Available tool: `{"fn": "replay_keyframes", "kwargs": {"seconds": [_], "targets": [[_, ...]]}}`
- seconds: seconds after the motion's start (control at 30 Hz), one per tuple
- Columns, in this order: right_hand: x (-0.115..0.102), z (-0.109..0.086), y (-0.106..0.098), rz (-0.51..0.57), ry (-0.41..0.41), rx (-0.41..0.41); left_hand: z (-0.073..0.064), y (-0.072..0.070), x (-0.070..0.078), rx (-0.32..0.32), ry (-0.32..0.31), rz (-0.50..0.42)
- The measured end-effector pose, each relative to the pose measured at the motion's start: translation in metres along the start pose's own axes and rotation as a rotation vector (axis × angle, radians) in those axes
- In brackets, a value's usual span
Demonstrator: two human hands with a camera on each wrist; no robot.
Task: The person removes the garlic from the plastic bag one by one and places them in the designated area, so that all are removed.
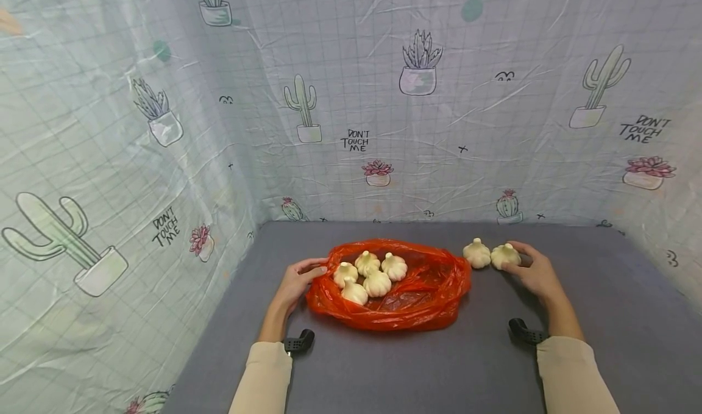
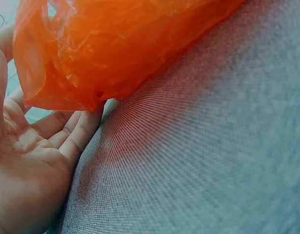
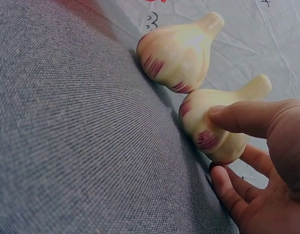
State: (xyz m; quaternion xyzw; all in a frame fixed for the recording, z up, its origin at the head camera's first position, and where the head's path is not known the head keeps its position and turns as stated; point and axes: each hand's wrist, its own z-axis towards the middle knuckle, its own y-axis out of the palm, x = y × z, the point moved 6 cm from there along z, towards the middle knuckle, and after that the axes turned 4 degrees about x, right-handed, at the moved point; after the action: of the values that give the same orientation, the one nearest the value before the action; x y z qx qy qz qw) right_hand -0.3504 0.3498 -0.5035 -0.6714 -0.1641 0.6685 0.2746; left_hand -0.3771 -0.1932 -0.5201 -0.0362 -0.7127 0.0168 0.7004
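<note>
A red plastic bag lies with its mouth spread wide, and several garlic bulbs sit in its left half. At the bag's left rim my left hand holds the plastic between thumb and fingers; the fingertips are hidden behind the plastic in the left wrist view. To the right of the bag, my right hand grips a garlic bulb, thumb on its near side and fingers around the far side. Another garlic bulb touches it on the left. Both bulbs have purple streaks.
Everything rests on a grey cloth-covered table. A pale curtain printed with cacti hangs behind the table and along its sides. Black wrist devices are worn on both arms.
</note>
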Motion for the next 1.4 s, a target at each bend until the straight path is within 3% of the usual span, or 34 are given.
{"fn": "replay_keyframes", "kwargs": {"seconds": [0.57, 0.9, 1.1, 1.23, 1.4], "targets": [[0.000, -0.002, 0.001, 0.011, 0.003, -0.002, 0.000, -0.001, -0.001, -0.003, -0.012, 0.008], [-0.010, -0.001, -0.008, 0.007, -0.037, -0.015, 0.001, -0.001, -0.003, -0.002, -0.012, 0.010], [-0.038, -0.005, -0.019, -0.018, -0.076, 0.011, 0.001, -0.001, -0.002, -0.009, -0.009, 0.006], [-0.064, -0.011, -0.023, -0.008, -0.150, 0.049, 0.000, 0.000, 0.000, -0.012, -0.005, 0.006], [-0.098, -0.022, -0.021, 0.040, -0.248, 0.035, 0.001, 0.000, 0.000, -0.010, -0.003, 0.007]]}}
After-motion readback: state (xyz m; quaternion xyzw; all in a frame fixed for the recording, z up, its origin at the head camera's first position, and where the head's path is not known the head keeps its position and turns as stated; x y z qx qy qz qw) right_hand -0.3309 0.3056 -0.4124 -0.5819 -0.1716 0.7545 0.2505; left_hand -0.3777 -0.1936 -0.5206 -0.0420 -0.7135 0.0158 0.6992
